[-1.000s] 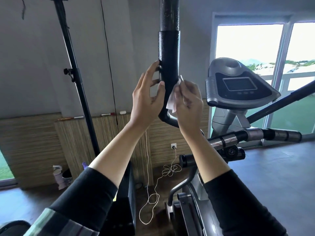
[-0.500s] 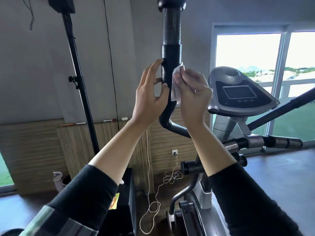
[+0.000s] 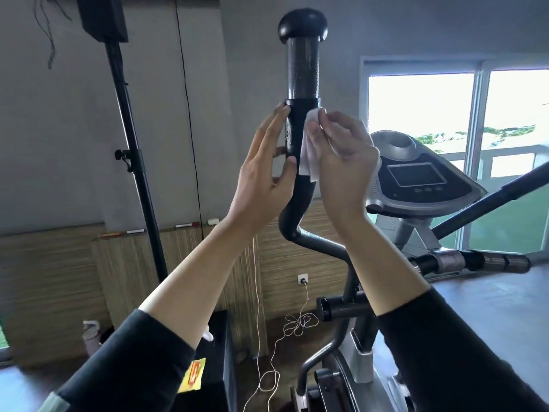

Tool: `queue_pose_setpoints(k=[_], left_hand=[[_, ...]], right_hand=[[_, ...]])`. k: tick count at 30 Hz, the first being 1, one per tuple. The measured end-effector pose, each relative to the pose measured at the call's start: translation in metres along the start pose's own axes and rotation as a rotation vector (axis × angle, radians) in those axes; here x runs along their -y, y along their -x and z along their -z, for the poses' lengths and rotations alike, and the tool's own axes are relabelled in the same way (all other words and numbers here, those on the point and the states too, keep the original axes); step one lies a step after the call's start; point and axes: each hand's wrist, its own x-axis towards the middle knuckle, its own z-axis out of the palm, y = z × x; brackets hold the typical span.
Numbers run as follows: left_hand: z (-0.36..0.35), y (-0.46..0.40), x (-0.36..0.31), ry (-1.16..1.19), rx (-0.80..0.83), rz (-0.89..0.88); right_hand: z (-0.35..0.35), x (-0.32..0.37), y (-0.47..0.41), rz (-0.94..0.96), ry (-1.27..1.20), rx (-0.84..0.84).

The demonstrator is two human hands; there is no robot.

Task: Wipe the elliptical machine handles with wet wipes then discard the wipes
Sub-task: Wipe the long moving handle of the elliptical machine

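The person is standing at the elliptical machine with both arms raised to its upright black handle (image 3: pixel 301 84), which is rising at the centre of the scene and ending in a rounded cap. The right hand (image 3: pixel 346 156) is pinching a white wet wipe (image 3: pixel 309 147) between thumb and curled fingers and pressing it flat against the right side of the handle, just below the collar where the grip is changing texture. The lower corner of the wipe is hanging loose beside the bar. The left hand (image 3: pixel 263 179) is lying spread along the left side of the handle, fingers straight and pointing up, fingertips touching the collar and thumb resting on the front of the bar.

To the right and farther off, the grey console (image 3: pixel 421 179) with its small screen is sitting in front of a bright window (image 3: pixel 421 114). Below it a horizontal grip with metal sensor bands (image 3: pixel 475 260) is pointing right. On the left a black tripod pole (image 3: pixel 133 162) is standing near the wall. A white cable (image 3: pixel 297 325) is running from a wall socket (image 3: pixel 303 279) down to the floor in loose coils.
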Motion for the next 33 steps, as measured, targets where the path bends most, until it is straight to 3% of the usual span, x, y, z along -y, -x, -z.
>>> queue_pose_setpoints(k=[7,16,21,28,33], left_hand=[[0.009,0.000,0.015,0.047,0.099,0.001],[0.014,-0.005,0.030,0.114,0.179,-0.091],[0.015,-0.002,0.040,0.108,0.200,-0.134],[0.015,-0.003,0.049,0.120,0.195,-0.160],[0.006,0.008,0.059,0.117,0.173,-0.208]], right_hand=[[0.014,-0.022,0.037,0.098,0.150,-0.002],[-0.008,-0.003,0.006,0.301,0.262,-0.086],[0.007,-0.033,0.042,0.251,0.279,-0.091],[-0.018,-0.010,0.010,0.399,0.268,-0.167],[-0.003,-0.040,0.041,0.418,0.272,-0.134]])
